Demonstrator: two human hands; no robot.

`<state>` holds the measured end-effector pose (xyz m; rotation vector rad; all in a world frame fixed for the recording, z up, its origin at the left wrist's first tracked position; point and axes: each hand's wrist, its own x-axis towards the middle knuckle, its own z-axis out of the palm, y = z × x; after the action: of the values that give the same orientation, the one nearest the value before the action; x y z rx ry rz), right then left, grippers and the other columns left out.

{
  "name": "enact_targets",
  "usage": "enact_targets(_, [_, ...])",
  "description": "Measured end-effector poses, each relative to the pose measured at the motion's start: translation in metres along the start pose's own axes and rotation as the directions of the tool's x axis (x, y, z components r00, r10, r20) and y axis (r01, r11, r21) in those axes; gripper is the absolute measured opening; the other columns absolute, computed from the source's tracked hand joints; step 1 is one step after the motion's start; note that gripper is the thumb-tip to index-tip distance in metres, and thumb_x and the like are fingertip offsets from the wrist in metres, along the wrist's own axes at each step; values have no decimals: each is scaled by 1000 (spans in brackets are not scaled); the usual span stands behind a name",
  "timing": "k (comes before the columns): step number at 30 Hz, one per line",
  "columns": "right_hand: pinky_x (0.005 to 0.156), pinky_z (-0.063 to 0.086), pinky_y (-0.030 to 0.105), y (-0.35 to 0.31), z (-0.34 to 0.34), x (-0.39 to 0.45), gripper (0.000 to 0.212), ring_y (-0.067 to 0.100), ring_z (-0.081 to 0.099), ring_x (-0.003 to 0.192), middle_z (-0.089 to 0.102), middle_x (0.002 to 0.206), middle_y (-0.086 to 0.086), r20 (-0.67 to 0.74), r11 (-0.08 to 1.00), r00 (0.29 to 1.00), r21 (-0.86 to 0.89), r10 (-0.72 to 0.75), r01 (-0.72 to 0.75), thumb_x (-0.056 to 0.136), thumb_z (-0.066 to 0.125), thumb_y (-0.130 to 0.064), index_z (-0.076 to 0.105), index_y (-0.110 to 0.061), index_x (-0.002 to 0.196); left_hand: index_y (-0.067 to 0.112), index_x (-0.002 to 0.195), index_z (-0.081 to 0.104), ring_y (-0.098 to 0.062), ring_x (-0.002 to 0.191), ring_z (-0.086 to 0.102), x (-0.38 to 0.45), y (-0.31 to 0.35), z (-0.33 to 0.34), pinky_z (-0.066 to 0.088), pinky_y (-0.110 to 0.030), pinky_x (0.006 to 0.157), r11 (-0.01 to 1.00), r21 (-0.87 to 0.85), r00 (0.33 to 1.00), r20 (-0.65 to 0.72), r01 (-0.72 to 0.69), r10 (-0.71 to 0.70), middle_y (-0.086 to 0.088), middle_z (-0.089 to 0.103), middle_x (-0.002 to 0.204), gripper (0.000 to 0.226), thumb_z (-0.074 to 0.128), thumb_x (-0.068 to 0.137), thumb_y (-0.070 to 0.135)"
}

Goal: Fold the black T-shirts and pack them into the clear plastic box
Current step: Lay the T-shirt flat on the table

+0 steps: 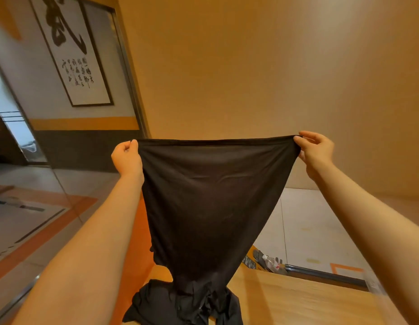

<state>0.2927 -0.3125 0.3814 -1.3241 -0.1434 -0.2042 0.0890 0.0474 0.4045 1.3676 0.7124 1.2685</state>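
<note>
Both bare forearms reach up from below; the left hand and right hand each pinch a corner of the black cotton T-shirt, level and equally near. Its long axis hangs straight down to the wooden tabletop, the tail bunched there.

Warm, amber indoor light, evenly spread and moderately bright, with a paler patch high on the wall. Strong wide-angle bending along the left edge, door frame leaning steeply. Black T-shirt nearly featureless, folds barely legible. Smeared blur at the lower right tabletop edge.
</note>
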Motion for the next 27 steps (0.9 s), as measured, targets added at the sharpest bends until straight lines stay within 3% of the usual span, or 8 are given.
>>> enact_targets(8, [81,56,28,-22,-64,44,21,22,65,104,66,111,8,-112,999,993,4,-35,36,88,70,-8,67,-13,108,17,73,53,-4,62,46,-14,16,96,42,-15,65,997,-83,995,101,6,2,6,48,68,23,56,96,18])
enact_targets(14, [83,56,28,-14,-101,86,22,20,65,104,66,112,6,-186,999,982,-37,-23,17,88,71,-9,67,-15,109,12,80,56,-2,65,47,-24,1,164,39,-10,57,997,-65,978,205,50,-36,8,50,71,17,56,96,18])
enact_targets(17, [83,56,27,-7,-117,112,23,21,65,105,65,114,8,-213,999,977,-46,-9,-1,88,70,-8,67,-13,110,9,86,58,-5,67,48,-23,-20,203,41,-15,62,992,-56,971,217,111,-97,7,52,73,13,57,96,18])
enact_targets(27, [86,58,29,1,-157,160,24,17,67,102,67,110,6,-240,1000,971,-20,10,-15,91,67,-9,65,-10,115,19,71,53,-13,67,44,-39,-42,278,40,-28,62,975,-76,936,305,210,-178,4,48,69,24,58,94,23])
